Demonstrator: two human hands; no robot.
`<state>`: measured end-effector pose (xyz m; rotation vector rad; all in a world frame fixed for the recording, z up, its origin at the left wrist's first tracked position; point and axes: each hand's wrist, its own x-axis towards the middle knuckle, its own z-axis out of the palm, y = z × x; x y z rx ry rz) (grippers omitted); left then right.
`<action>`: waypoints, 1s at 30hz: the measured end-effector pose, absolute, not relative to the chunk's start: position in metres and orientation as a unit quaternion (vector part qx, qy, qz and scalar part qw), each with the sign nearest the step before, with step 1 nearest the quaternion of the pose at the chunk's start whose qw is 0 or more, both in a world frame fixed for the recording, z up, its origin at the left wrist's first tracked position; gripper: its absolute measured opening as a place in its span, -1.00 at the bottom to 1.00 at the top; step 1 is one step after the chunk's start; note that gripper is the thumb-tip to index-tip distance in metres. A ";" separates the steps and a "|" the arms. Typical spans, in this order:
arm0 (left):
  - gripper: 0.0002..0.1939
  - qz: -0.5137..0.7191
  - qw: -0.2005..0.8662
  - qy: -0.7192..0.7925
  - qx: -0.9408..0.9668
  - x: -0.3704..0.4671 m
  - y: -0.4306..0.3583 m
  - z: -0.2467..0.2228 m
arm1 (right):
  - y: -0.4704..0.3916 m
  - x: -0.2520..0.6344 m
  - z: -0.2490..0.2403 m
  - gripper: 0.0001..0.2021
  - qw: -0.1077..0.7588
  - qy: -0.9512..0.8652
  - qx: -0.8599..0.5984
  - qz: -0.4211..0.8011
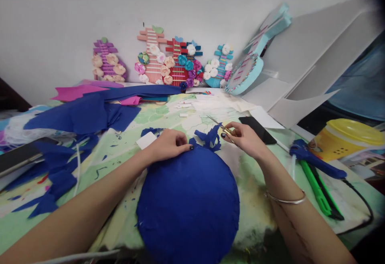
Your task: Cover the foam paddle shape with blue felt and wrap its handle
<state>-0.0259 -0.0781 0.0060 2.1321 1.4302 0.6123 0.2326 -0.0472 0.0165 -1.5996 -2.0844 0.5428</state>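
A round, pear-shaped piece covered in dark blue paper (192, 200) lies in front of me at the table's near edge. My left hand (168, 144) grips its top edge, thumb on the blue face and fingers curled behind. To the right, my right hand (242, 138) is closed around small gold-handled scissors (226, 129), whose blades point up and left. Just left of the scissors, crumpled blue paper scraps (209, 138) lie beyond the top of the round piece. A small white card (146, 140) sits beside my left hand.
A blue glue gun (315, 160), green cutter knife (319, 192), black phone (257, 130) and yellow tub (349, 138) are at right. Blue paper sheets (75, 113) lie left. Several flowered guitar-shaped crafts (179, 65) lean on the wall; a light-blue one (255, 65) stands right.
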 end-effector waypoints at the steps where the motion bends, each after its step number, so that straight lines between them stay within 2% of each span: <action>1: -0.74 0.224 0.234 0.514 0.794 -0.029 -0.078 0.008 | -0.046 0.234 0.016 -0.64 0.218 -0.742 -0.613 0.161; 5: -0.74 0.223 0.146 0.494 0.827 -0.042 -0.075 0.017 | -0.042 0.245 0.015 -0.66 0.171 -0.676 -0.716 0.018; 8: -0.73 0.198 0.088 0.480 0.850 -0.049 -0.073 0.022 | -0.039 0.255 0.015 -0.71 0.178 -0.665 -0.726 -0.005; 10: -0.70 0.189 0.068 0.480 0.854 -0.051 -0.071 0.022 | -0.039 0.257 0.015 -0.67 0.236 -0.682 -0.692 0.020; 14: -0.65 0.160 0.059 0.502 0.848 -0.053 -0.067 0.014 | -0.041 0.247 0.014 -0.56 0.389 -0.716 -0.557 0.162; 17: -0.69 0.155 0.069 0.525 0.834 -0.053 -0.063 0.006 | -0.045 0.237 0.012 -0.56 0.423 -0.715 -0.519 0.202; 20: -0.78 0.255 0.171 0.522 0.796 -0.043 -0.062 0.001 | -0.050 0.229 0.011 -0.57 0.449 -0.710 -0.488 0.238; 21: -0.73 0.298 0.236 0.511 0.771 -0.036 -0.063 0.001 | -0.052 0.227 0.011 -0.57 0.458 -0.708 -0.475 0.251; 23: -0.50 0.360 0.385 0.474 0.706 -0.018 -0.064 0.002 | -0.055 0.223 0.012 -0.57 0.467 -0.711 -0.449 0.273; 25: -0.27 0.370 0.510 0.421 0.653 0.002 -0.064 0.005 | -0.058 0.220 0.013 -0.59 0.463 -0.720 -0.422 0.298; 26: -0.23 0.358 0.560 0.394 0.635 0.011 -0.063 0.006 | -0.059 0.219 0.014 -0.59 0.454 -0.728 -0.405 0.317; 27: -0.24 0.339 0.603 0.365 0.623 0.019 -0.061 0.008 | -0.060 0.219 0.014 -0.59 0.444 -0.734 -0.388 0.337; 30: -0.50 0.317 0.651 0.306 0.618 0.033 -0.052 0.013 | -0.058 0.222 0.015 -0.58 0.433 -0.726 -0.371 0.384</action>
